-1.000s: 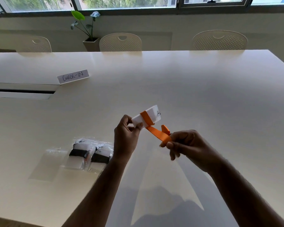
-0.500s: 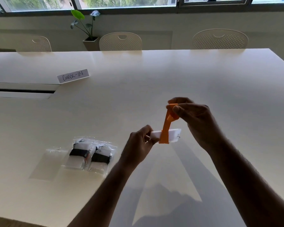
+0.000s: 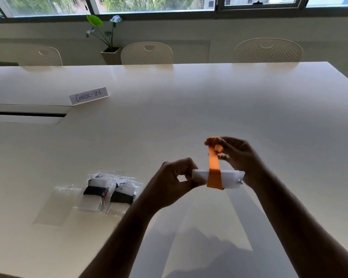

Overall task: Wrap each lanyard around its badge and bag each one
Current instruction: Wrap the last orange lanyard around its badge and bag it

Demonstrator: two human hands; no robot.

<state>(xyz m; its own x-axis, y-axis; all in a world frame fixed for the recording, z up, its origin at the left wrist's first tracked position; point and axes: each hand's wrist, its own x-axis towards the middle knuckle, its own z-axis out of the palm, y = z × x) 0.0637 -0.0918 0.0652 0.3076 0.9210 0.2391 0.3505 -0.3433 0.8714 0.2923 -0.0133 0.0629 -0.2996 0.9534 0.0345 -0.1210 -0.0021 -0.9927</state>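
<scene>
Well to the left of the hands, an empty clear bag (image 3: 54, 203) is lying flat on the bench (image 3: 209, 109), and just beside it two bagged badges (image 3: 109, 192), each bound in a dark lanyard, are sitting touching one another. Those two look finished, so the empty bag is presumably waiting for the badge now in hand.

The left hand (image 3: 169, 187) is pinching the left end of the white badge (image 3: 225, 177) between thumb and fingers, holding it roughly level above the bench. A second ago this badge was tilted and higher up; it has since come down and turned flat, with its small metal ring at the right end.

The orange lanyard (image 3: 213, 167) is circling the badge near its middle, and the free tail is running straight up from it. The right hand (image 3: 237, 155), just right of and above the badge, is gripping that tail between thumb and fingertips. A second ago this hand was drawing the strap out low and toward the person; it has since swung up and over to the far side, so another turn is going on.

Judging by the short tail left, the wrapping is nearly done. The strap end will probably need tucking or holding down so that it does not spring loose before bagging.
</scene>
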